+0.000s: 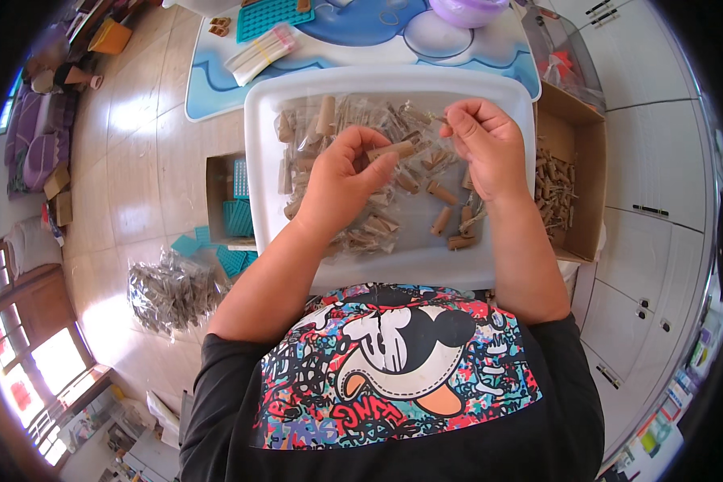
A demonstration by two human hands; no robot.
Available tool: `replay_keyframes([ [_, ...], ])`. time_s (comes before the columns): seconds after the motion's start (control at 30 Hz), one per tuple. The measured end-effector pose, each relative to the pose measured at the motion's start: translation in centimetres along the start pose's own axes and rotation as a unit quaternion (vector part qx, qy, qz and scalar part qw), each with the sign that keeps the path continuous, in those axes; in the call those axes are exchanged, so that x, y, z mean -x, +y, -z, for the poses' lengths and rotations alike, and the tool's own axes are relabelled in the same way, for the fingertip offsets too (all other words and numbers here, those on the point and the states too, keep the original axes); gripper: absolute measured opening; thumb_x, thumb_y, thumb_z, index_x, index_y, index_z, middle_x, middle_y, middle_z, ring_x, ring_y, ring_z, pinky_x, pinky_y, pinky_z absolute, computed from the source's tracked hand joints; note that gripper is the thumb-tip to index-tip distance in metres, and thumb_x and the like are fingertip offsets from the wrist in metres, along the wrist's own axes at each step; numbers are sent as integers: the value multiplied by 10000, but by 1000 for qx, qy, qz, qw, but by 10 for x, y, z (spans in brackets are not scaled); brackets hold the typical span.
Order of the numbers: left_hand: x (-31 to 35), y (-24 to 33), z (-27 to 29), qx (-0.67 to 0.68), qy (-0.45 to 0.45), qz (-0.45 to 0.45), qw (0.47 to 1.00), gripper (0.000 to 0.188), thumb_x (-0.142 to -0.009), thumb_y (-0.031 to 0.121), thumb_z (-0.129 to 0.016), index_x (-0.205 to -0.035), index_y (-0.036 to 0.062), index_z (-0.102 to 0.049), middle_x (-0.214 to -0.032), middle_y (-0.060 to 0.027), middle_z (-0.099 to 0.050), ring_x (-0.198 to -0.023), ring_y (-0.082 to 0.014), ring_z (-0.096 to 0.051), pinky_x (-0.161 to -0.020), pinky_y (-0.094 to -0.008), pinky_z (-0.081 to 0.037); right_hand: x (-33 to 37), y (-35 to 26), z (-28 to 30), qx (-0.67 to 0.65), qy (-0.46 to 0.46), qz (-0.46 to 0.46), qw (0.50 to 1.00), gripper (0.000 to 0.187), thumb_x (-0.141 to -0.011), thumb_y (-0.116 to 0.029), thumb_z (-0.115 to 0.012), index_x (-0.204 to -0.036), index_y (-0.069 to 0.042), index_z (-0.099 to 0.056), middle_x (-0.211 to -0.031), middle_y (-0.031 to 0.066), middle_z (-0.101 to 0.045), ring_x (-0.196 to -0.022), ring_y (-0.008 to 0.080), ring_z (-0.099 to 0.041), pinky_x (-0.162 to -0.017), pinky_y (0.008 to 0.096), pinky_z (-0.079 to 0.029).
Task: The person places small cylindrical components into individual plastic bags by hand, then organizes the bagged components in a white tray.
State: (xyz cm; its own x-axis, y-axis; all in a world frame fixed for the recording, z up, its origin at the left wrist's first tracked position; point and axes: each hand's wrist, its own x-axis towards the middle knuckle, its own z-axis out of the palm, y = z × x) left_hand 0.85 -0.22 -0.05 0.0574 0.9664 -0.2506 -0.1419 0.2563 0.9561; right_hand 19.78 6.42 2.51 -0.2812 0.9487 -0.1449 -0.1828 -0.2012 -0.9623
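Note:
Over a white plastic tray [394, 273], my left hand [341, 177] is closed round a small brown cylinder [395, 150], with thumb and fingers curled about its left end. Up and to the right, my right hand [486, 153] pinches a thin pale strand [438, 118] between thumb and forefinger; whether it joins the cylinder I cannot tell. Many similar brown pieces in clear plastic bags [369, 233] fill the tray's left and middle. Loose cylinders, some with pale strings, lie below my right hand, among them one brown cylinder [440, 221].
A cardboard box [590, 153] of loose brown pieces stands right of the tray. Left are another box [217, 189] with teal grid pieces and a heap of bagged pieces [173, 293] on the floor. Beyond, a blue-and-white table [217, 80] bears a bundle of pale sticks [261, 55].

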Motion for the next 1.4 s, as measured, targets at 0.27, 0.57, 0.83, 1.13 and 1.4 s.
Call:
replay_keyframes([
  [0.27, 4, 5, -3, 18, -90, -30, 995, 215, -861, 94, -550, -1059, 16, -522, -858, -40, -578, -714, -82, -551, -648, -216, -469, -6, 9, -1, 101, 141, 113, 978, 126, -820, -145, -625, -877, -35, -602, -682, -1, -568, -571, 53, -470, -509, 195, -377],
  [0.57, 4, 22, 2, 122, -13, 66, 990, 286, -918, 257, -470, -1074, 31, -550, -879, -85, -618, -619, -109, -581, -549, -212, -475, -1, 2, 2, 270, 9, 58, 961, 165, -850, -130, -561, -977, -32, -598, -645, -29, -513, -566, 50, -463, -536, 202, -404],
  [0.83, -4, 11, -3, 115, 63, 26, 991, 252, -912, 208, -487, -1059, 10, -534, -927, -75, -609, -739, -139, -617, -646, -235, -519, 3, 7, -8, 154, -61, -58, 985, 165, -858, -121, -538, -989, -34, -590, -663, -30, -514, -558, 45, -458, -527, 195, -396],
  [1.13, 3, 10, -17, 124, 40, 32, 991, 201, -880, 123, -536, -1041, 4, -533, -915, -51, -588, -737, -115, -595, -661, -246, -520, 10, 16, -27, 199, -4, -13, 980, 157, -873, -132, -521, -988, -48, -589, -730, -16, -562, -591, 46, -496, -535, 194, -402],
  [1.4, 1, 14, -11, 115, 25, 36, 992, 210, -871, 127, -553, -1042, 6, -536, -900, -42, -587, -717, -97, -567, -638, -227, -495, 10, 23, -26, 106, -69, -19, 992, 211, -852, -139, -578, -1008, 2, -560, -805, 15, -590, -712, 67, -523, -640, 206, -424],
])
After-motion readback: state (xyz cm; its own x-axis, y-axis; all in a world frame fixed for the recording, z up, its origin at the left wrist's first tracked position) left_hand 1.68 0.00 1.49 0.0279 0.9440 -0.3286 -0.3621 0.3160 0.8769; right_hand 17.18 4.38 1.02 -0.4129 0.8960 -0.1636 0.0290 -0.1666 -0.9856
